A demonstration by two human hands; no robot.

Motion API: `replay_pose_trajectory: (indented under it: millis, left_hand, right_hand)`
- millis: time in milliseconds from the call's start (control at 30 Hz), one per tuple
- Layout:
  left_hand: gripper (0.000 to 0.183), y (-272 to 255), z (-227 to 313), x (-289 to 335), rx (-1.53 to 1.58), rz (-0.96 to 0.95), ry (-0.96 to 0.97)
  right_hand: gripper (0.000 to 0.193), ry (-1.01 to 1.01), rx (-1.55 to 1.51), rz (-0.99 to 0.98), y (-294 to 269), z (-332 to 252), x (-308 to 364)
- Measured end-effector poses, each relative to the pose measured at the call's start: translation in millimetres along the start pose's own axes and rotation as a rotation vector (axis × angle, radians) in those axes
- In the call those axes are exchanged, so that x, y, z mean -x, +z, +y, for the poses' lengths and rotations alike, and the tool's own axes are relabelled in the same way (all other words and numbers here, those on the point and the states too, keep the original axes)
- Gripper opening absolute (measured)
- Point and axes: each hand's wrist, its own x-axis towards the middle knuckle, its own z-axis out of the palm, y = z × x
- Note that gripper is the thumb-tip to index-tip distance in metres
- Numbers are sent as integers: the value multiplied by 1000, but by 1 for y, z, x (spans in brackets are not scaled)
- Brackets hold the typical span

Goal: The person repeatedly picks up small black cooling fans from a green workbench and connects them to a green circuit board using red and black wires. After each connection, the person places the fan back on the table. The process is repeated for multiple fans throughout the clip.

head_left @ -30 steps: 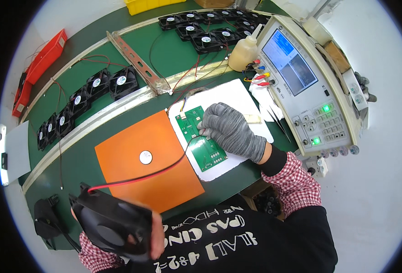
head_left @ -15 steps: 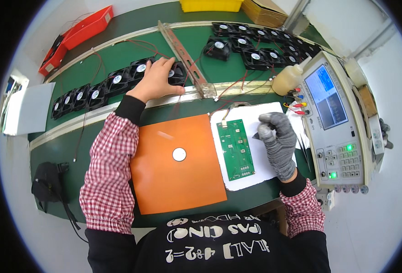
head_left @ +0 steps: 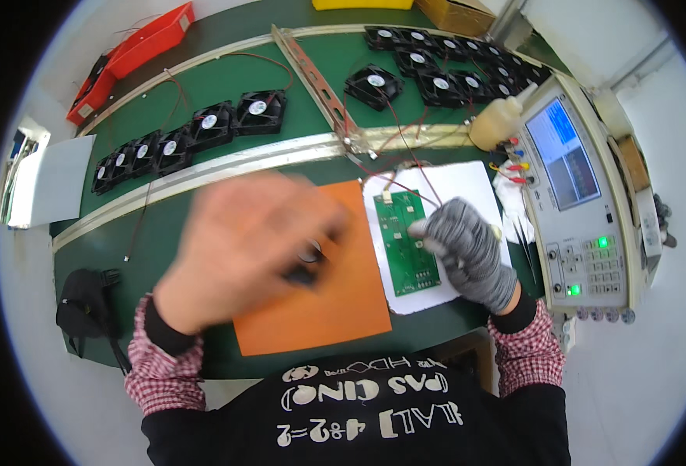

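My bare left hand (head_left: 242, 248) is blurred by motion over the orange mat (head_left: 351, 311). Black parts of a cooling fan (head_left: 302, 276) show under its curled fingers; most of the fan is hidden. My right hand (head_left: 471, 252), in a grey knit glove, is closed at the right edge of a green circuit board (head_left: 407, 245). Thin red wires reach the glove's fingers, but what they pinch is hidden. The board lies on a white sheet (head_left: 479, 182), with a white connector (head_left: 387, 197) at its top end.
A row of black fans (head_left: 209, 124) stands behind a metal rail (head_left: 234, 169) at left, more fans (head_left: 440, 87) at back right. A slotted metal bar (head_left: 312, 78) divides them. At right are a bottle (head_left: 498, 123), tweezers (head_left: 525, 245) and a test instrument (head_left: 580, 202).
My left hand has come from the fan row toward me, over the mat; the row's right-end fan is gone from its place. My right hand has moved left to the board's edge.
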Motion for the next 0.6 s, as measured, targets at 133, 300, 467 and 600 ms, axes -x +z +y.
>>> replay_pose_trajectory:
  millis: [133, 300, 467, 600]
  left_hand:
    - [81, -2, -43, 18, -384, 396, -454]
    - [95, 35, -1, 19, 80, 287, -394]
    - [102, 69, 25, 19, 324, -66, -289]
    - [103, 71, 23, 20, 375, -142, -303]
  right_hand:
    - [13, 233, 523, -18, -12, 9, -5]
    - [15, 501, -131, 72, 13, 24, 4]
    - [18, 570, -304, 119, 21, 24, 8]
    - [22, 569, -246, 90, 25, 21, 5]
